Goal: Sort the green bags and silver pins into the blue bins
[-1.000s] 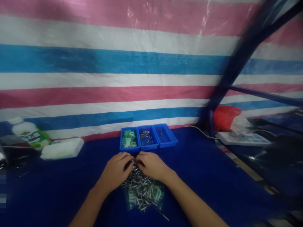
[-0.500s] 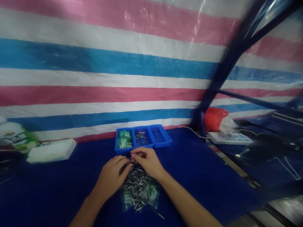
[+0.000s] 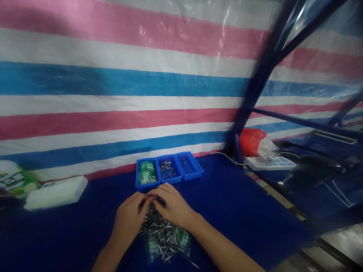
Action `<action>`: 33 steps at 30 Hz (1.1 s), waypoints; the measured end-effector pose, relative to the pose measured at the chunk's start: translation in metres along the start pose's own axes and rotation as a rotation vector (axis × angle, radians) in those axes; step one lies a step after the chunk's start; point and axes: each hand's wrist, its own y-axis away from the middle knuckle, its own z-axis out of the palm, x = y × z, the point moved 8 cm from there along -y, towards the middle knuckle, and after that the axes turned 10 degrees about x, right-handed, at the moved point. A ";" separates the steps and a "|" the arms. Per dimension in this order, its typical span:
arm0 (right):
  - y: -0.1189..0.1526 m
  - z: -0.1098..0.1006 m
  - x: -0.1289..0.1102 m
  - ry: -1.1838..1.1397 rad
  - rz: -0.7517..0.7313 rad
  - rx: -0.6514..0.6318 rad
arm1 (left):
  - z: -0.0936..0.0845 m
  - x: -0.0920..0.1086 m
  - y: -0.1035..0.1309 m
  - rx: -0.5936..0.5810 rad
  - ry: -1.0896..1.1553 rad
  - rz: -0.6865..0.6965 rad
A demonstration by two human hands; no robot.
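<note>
Over the far end of a heap of small metal pins (image 3: pixel 166 234), the fingertips of my two hands meet. My left hand (image 3: pixel 128 215) is closed in a pinch, thumb against the fingers. My right hand (image 3: pixel 175 207) comes in from the right with its fingers curled against the left fingertips. Whatever lies between them is hidden or too small to make out. Under the pins a clear bag with pale green pieces (image 3: pixel 153 246) shows at the edges. One longer thin rod (image 3: pixel 189 260) sticks out at the near side.
Beyond my hands stand three joined blue trays (image 3: pixel 171 180): green bagged pieces (image 3: pixel 147 174) left, a few pins (image 3: pixel 166 168) in the middle, very few right. A white packet (image 3: pixel 58 192) and a bottle (image 3: pixel 15 179) lie left. A blue metal post (image 3: pixel 252 94) and red bag (image 3: pixel 252 141) are right.
My hands have drawn closer together and slightly nearer to me, fingertips now meeting. The camera view has shifted a little; the trays and pins appear unmoved.
</note>
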 end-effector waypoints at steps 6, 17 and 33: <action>0.001 0.003 0.004 -0.028 0.039 -0.049 | -0.002 0.001 0.002 -0.008 0.050 -0.008; -0.005 -0.032 0.077 -0.904 0.768 0.381 | -0.022 0.000 -0.008 0.066 0.091 -0.003; 0.014 -0.027 0.097 -0.691 0.961 0.366 | -0.025 -0.005 -0.002 0.026 0.155 -0.105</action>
